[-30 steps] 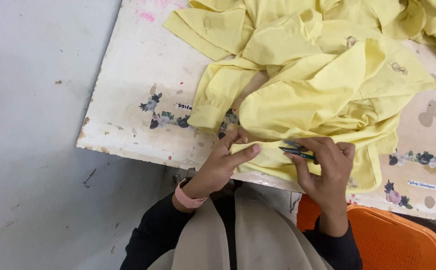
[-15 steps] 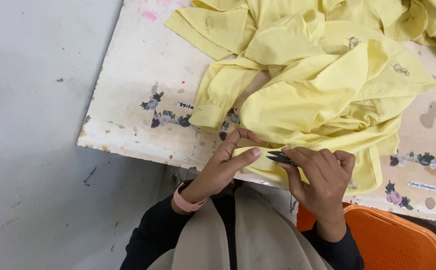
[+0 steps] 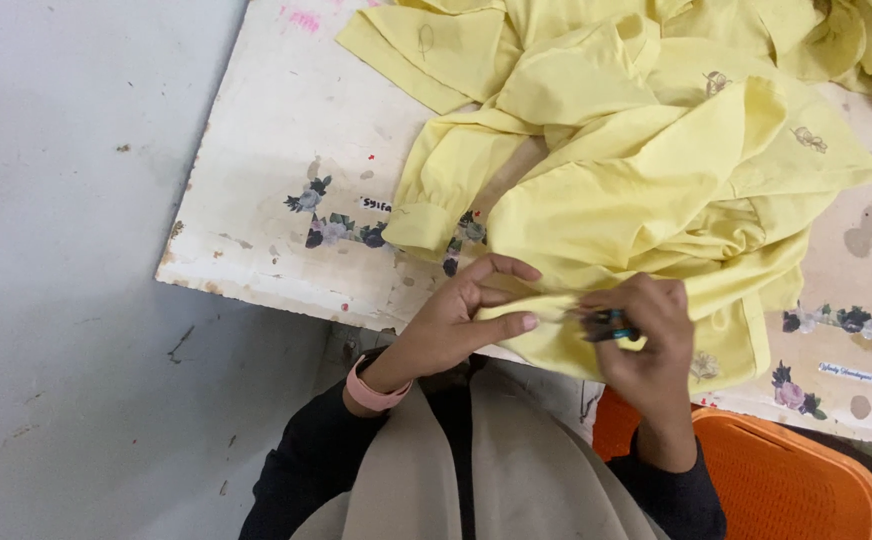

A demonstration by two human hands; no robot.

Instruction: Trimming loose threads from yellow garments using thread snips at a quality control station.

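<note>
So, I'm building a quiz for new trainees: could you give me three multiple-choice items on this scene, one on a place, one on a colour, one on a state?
1. Where is the orange plastic basket?
A. on the table
B. below the table edge, by the person's right arm
C. on the grey floor at far left

2. What colour is the band on the left wrist?
A. pink
B. green
C. black

3. How does the left hand meet the pale yellow cloth garment?
A. apart from it
B. flat on top of it
C. pinching its edge

Answers:
1 B, it shows under the worn white table.
2 A, pink against the dark sleeve.
3 C, thumb and fingers close on the hem, near the right hand holding a small dark tool.
</note>
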